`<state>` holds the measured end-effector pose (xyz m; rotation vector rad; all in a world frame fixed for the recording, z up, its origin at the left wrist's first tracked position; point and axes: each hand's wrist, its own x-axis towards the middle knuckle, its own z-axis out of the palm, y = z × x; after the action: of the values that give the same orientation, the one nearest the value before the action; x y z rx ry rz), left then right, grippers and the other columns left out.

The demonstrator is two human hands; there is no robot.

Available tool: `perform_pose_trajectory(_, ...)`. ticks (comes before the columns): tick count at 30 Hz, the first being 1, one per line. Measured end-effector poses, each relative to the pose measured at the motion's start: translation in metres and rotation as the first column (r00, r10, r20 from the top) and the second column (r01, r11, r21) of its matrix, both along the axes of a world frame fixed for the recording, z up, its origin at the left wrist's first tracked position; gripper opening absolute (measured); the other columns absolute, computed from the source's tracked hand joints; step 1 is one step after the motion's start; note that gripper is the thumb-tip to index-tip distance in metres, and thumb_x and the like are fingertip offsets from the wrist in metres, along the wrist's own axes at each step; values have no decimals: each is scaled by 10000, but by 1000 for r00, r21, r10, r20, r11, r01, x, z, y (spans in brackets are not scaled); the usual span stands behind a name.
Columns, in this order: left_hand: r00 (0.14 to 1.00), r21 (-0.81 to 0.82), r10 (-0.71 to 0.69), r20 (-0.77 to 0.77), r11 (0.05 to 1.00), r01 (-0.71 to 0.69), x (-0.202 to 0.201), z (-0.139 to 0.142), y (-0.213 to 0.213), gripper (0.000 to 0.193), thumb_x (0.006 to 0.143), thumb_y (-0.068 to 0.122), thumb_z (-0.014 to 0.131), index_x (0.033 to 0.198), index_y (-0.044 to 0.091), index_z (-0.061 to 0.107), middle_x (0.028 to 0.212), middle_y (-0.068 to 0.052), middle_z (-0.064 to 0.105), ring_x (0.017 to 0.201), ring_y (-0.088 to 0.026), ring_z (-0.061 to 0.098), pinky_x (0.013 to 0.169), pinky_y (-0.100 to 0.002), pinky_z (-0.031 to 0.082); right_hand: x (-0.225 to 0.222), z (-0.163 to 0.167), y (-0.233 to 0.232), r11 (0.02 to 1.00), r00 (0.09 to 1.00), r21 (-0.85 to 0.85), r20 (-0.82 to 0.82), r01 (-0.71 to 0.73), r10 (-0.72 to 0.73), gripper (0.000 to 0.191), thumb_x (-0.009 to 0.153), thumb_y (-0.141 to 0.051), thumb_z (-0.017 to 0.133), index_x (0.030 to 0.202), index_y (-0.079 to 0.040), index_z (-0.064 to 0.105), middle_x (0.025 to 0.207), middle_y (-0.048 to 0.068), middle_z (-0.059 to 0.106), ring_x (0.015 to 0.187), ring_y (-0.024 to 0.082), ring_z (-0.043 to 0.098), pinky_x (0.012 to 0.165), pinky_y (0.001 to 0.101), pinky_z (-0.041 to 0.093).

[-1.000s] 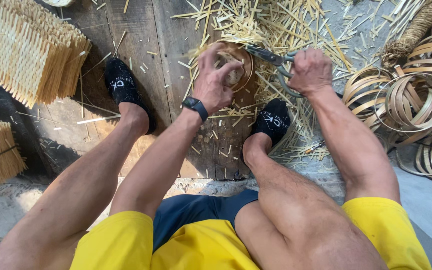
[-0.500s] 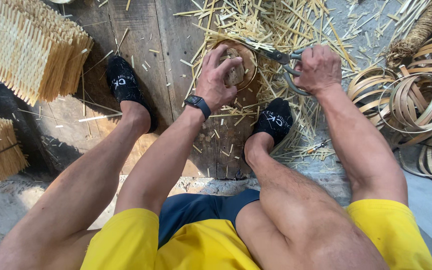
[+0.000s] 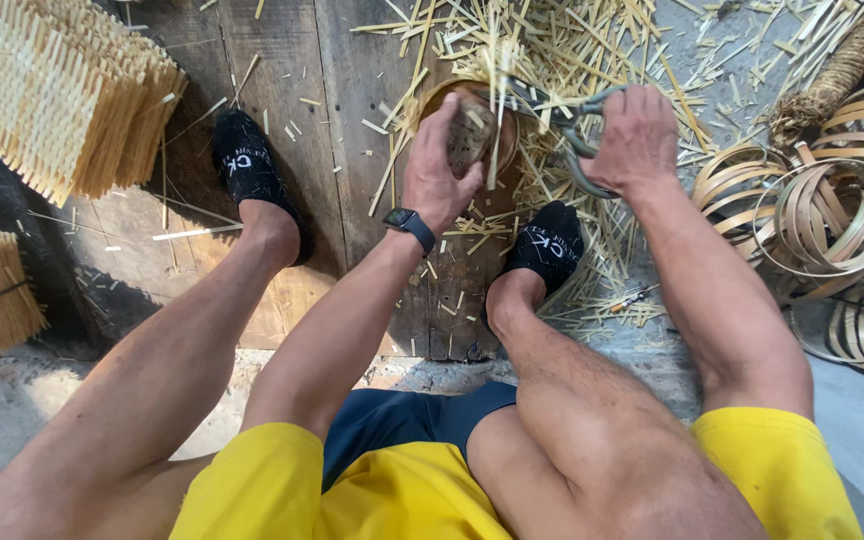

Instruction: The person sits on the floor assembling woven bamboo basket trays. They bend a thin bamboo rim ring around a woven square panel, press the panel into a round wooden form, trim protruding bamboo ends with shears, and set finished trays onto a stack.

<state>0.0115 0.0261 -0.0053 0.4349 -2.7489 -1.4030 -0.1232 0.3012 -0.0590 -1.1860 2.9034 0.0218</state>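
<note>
Bamboo offcuts (image 3: 552, 60) already litter the floor, yet trimming looks unfinished: left hand (image 3: 444, 165) grips the hoop (image 3: 472, 125), right hand (image 3: 637, 135) clasps shears (image 3: 567, 125) at its protruding strips.

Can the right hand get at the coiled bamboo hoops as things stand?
Probably not at once: the right hand is closed on shears, so its grip is taken. The hoops lie just beside it, with nothing between.
</note>
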Motion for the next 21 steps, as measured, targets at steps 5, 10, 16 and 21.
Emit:
perform_pose_trajectory(5,994,-24,-106,-19,994,105,-7,4,-6,871,747,-51,721,1528,187,415,1398,-137,560,1294,-336,563,1135,-402,491,3,-7,-5,993,994,105,92,50,-59,150,876,-232,665,841,-98,607,752,39,529,737,176,512,653,304,434)
perform_pose_trajectory(10,978,-53,-195,71,978,199,-9,13,-14,861,676,-139,629,1467,182,515,1310,-117,590,1257,-342,552,1127,-412,481,3,1,17,996,991,84,128,18,-28,229,905,-289,665,856,-76,596,764,58,512,680,160,474,588,315,403)
perform_pose_trajectory(16,933,-121,-352,74,926,358,-16,12,-18,868,683,-159,646,1446,242,540,1372,-81,569,1292,-304,547,1139,-386,487,7,-15,-14,998,998,61,-50,-26,29,300,750,-374,710,821,-110,587,765,30,500,694,156,483,598,284,426)
perform_pose_trajectory(21,998,-211,13,57,977,-1,-4,13,0,946,611,137,932,1427,216,458,1349,-225,428,1250,-398,461,1035,-432,466,6,-6,7,982,945,176,307,65,-117,251,1011,-294,588,886,-77,587,774,59,487,707,181,474,613,350,402)
